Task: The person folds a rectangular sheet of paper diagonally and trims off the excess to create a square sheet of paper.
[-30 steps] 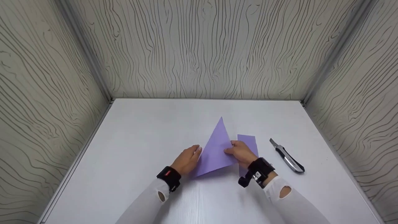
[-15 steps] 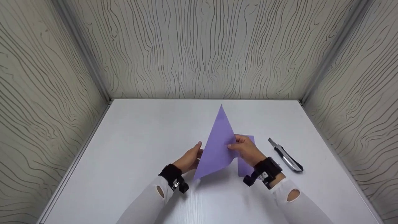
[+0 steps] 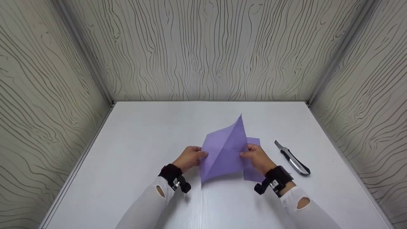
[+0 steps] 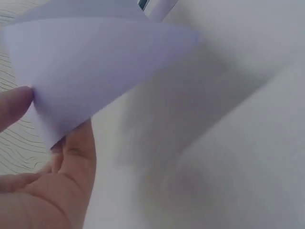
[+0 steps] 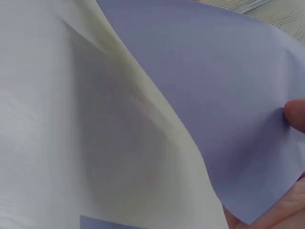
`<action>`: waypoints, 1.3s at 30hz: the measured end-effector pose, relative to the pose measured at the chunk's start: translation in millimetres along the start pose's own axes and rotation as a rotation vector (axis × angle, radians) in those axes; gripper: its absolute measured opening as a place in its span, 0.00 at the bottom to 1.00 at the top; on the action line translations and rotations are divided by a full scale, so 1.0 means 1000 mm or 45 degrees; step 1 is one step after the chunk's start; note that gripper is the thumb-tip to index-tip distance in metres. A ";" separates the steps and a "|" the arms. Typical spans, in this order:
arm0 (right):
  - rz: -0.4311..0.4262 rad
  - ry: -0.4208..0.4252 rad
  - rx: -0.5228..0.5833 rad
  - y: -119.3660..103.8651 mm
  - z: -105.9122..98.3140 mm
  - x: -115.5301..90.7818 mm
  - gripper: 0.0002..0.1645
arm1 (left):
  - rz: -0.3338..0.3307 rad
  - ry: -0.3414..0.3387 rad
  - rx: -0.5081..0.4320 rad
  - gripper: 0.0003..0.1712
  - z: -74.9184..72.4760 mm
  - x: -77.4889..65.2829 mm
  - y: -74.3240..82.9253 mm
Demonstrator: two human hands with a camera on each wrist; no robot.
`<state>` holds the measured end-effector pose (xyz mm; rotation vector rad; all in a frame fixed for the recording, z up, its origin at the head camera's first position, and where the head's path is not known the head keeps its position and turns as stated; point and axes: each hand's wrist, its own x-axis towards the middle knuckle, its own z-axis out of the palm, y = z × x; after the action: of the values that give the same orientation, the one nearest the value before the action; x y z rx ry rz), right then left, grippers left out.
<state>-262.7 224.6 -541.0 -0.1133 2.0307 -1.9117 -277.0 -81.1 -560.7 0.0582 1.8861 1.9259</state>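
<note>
A sheet of purple paper (image 3: 217, 156) is held a little above the white table in the head view, with a diagonal crease running across it. My left hand (image 3: 190, 158) pinches its left edge, thumb on the near face and fingers behind. At the opposite edge my right hand (image 3: 260, 159) grips the sheet the same way. The left wrist view shows the thumb (image 4: 16, 107) pressing on the bent paper (image 4: 90, 67). In the right wrist view, another thumb (image 5: 296, 114) lies on the sheet (image 5: 200, 86), whose lower edge curves over the table.
A narrow purple paper strip (image 3: 252, 175) lies on the table (image 3: 152, 133), partly hidden by the sheet and my right hand. Farther right rests a utility knife (image 3: 295, 162) with its blade out. Wood-patterned panels (image 3: 203, 51) stand around the table's back and sides.
The sheet, earlier seen as a folded triangle, has opened out along its diagonal crease. My left hand has come from beside it to pinching its left edge. My right hand keeps its grip.
</note>
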 end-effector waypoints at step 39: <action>0.315 0.399 -0.616 0.035 0.047 0.010 0.16 | 0.153 0.600 1.075 0.30 -0.037 0.057 -0.063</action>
<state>-251.5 180.4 -578.8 0.3250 2.5415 -1.3260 -323.0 -98.4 -639.1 -0.0329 2.9500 1.1257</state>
